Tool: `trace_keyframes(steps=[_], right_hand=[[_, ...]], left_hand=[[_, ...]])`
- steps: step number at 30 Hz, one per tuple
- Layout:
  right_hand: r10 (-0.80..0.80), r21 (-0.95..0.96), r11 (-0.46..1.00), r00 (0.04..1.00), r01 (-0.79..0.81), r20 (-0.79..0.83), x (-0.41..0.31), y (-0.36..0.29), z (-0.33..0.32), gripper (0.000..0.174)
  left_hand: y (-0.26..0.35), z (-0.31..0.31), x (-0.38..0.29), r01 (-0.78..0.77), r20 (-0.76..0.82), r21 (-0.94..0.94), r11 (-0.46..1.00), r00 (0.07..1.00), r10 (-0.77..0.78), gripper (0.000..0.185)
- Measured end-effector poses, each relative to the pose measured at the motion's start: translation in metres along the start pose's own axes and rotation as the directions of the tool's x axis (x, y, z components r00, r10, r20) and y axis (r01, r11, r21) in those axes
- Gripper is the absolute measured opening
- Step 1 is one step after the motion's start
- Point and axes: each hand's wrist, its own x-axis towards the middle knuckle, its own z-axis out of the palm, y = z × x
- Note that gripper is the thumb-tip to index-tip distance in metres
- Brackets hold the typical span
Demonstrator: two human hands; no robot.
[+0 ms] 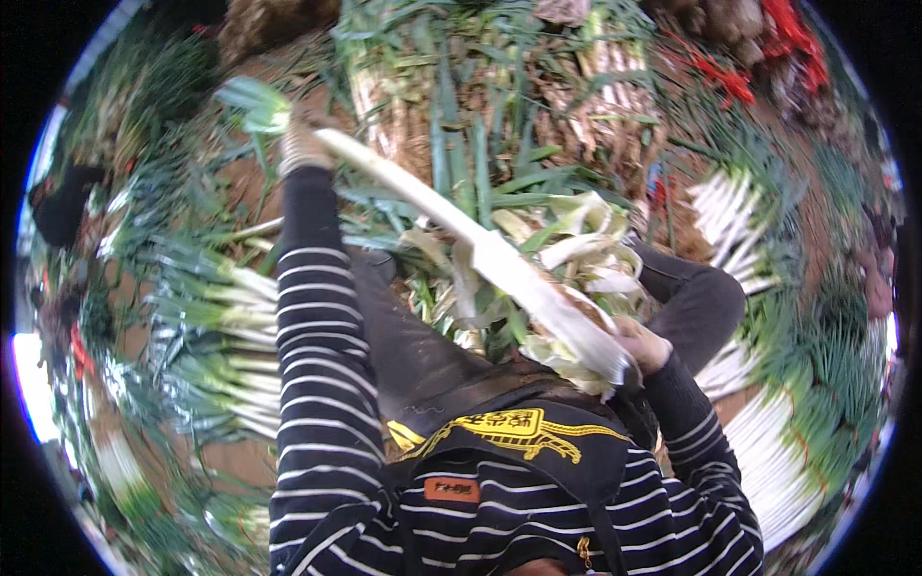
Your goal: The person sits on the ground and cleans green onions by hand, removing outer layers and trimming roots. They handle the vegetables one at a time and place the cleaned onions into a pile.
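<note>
A long green onion [403, 183] slants across in front of me, its green leaf end at the upper left and its white end at the lower right. My left hand [306, 137] is closed around it just below the leaves. My right hand [641, 345] grips the lower end, where a wide white outer layer [529, 288] lies along the stalk. Blur hides whether that layer is loose or attached. Between my bent legs, a pile of stripped pale outer leaves [591, 230] lies under the stalk.
Beyond the pile stand unpeeled onion bundles [619, 108] with brown, dry skins. White-stalked onions [248, 345] lie in rows at my left. On the right are loose white stalks [731, 216] and a tied bundle [763, 468]. Red netting [720, 79] lies at upper right.
</note>
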Motion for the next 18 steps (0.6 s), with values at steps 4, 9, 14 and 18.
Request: trace_keyframes(steps=[4,9,14,18], right_hand=[[0.143,-0.06,0.988,0.989,-0.14,0.047,-0.019,-0.008,-0.012,0.036],[0.038,-0.212,0.975,0.993,-0.06,-0.108,-0.081,0.002,-0.03,0.035],[-0.044,0.074,0.994,0.893,0.085,-0.447,-0.102,0.0,-0.031,0.028],[-0.097,-0.926,0.167,0.929,-0.338,-0.356,-0.032,-0.035,-0.018,0.045]], left_hand=[[-0.027,0.023,-0.013,-0.113,-0.096,-0.068,0.991,0.99,0.106,0.034],[0.001,0.044,-0.041,-0.347,-0.269,0.072,0.935,0.896,0.353,0.028],[0.038,0.038,-0.071,-0.533,-0.28,0.149,0.833,0.785,0.552,0.032],[0.021,0.043,-0.07,-0.481,-0.22,-0.105,0.87,0.865,0.451,0.027]])
